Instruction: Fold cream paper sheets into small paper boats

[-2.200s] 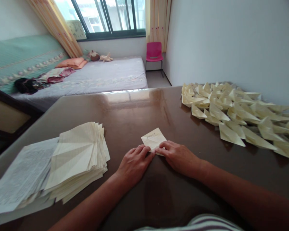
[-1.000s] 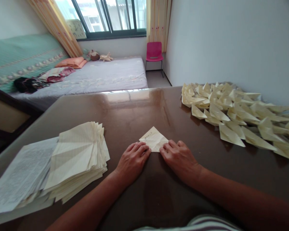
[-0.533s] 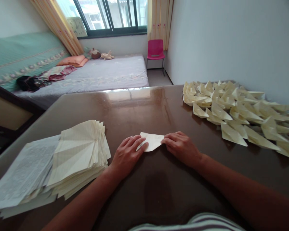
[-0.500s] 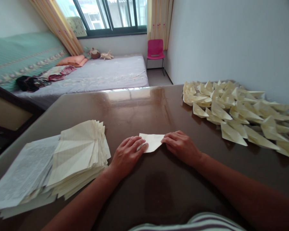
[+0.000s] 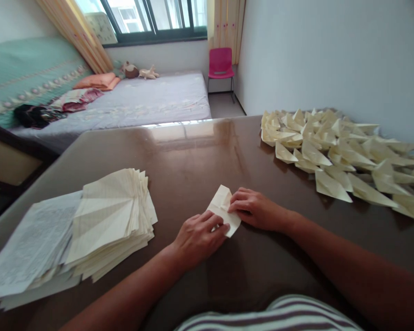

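Folded cream paper [image 5: 223, 202] on the glossy brown table [image 5: 189, 161], in front of the person, between both hands. Left hand [image 5: 200, 235] pinches its lower-left side, fingers bent, thumb near the bottom corner. Right hand [image 5: 257, 209] curled, fingertips touching the right edge; can't tell if pinching or just pressing. Creased paper stack [image 5: 105, 216] left, pile of folded paper boats [image 5: 334, 151] right by the wall [image 5: 324, 59].
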Tool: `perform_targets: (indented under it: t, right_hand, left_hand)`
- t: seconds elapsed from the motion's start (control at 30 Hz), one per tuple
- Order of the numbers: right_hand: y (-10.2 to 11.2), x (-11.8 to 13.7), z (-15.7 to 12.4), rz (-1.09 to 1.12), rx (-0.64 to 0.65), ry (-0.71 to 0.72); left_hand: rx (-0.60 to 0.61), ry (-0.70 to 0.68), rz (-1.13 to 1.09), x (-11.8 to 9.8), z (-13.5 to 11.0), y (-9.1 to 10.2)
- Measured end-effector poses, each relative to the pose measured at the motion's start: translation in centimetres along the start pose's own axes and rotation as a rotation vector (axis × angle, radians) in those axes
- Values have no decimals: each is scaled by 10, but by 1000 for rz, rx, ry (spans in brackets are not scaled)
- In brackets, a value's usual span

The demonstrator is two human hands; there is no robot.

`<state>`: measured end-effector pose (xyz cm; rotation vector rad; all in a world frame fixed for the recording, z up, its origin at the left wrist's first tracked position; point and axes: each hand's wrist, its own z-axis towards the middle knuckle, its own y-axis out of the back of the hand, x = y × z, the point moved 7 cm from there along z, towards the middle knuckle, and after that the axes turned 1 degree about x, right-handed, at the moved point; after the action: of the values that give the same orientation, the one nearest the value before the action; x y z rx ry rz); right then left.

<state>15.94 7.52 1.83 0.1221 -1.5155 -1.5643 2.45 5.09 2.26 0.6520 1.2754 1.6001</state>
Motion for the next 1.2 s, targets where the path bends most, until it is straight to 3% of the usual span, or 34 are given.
perform_targets:
  t: [0.17, 0.27, 0.57, 0.83, 1.2]
  right_hand:
    - [1, 4, 0, 55, 84, -34]
    - [-2, 3, 0, 28, 90, -97]
    - [-11, 0, 1, -209, 54, -307]
    - [-15, -1, 4, -312, 83, -352]
    - [-15, -4, 5, -281, 69, -369]
  left_hand:
    - [41, 341, -264, 29, -1, -8]
    - [66, 439, -301, 37, 0, -13]
    - [157, 486, -148, 39, 5, -12]
    - [255, 539, -24, 42, 6, -14]
    - [260, 544, -6, 41, 4, -17]
